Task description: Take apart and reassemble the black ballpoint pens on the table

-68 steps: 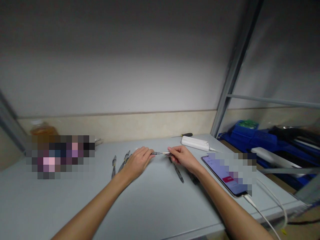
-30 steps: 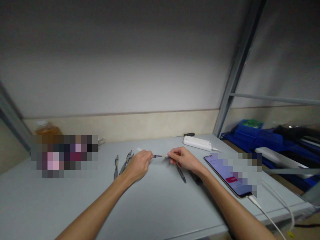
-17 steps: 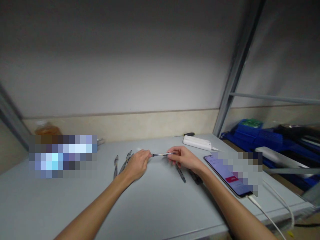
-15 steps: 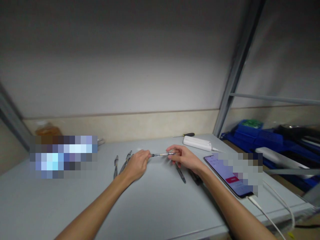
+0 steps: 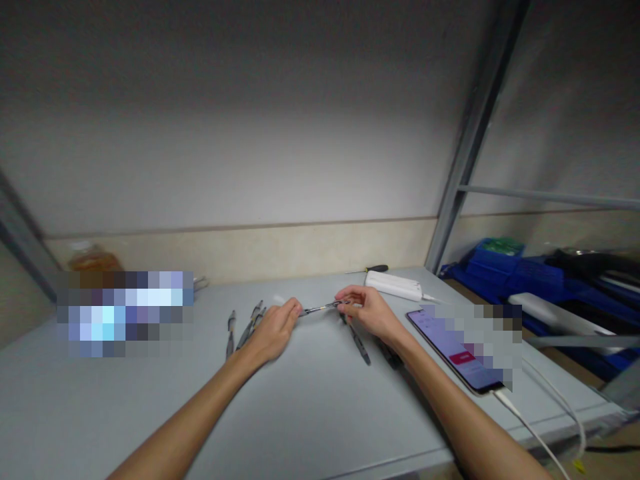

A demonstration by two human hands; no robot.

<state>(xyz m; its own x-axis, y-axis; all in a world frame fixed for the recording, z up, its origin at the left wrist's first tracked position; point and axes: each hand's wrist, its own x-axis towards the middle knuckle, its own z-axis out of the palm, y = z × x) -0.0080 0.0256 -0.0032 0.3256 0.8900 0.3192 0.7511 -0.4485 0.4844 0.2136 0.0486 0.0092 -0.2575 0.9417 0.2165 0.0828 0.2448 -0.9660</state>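
Nothing can be read here: no word, brand or number is legible. On the phone (image 5: 440, 349) at four o'clock on the worktop (image 5: 320, 413), the screen (image 5: 434, 337) bears a red block (image 5: 456, 361) whose pale mark (image 5: 465, 357) is too small to make out, and pixelation hides part of the rest.

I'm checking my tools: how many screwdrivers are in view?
1. The screwdriver lies at the back of the table, just beyond the white device. Others may be hidden among the blue items at right.

Between the forearms (image 5: 210, 400), free tabletop (image 5: 310, 407) runs up to a pen (image 5: 361, 350) near the right hand (image 5: 370, 313).
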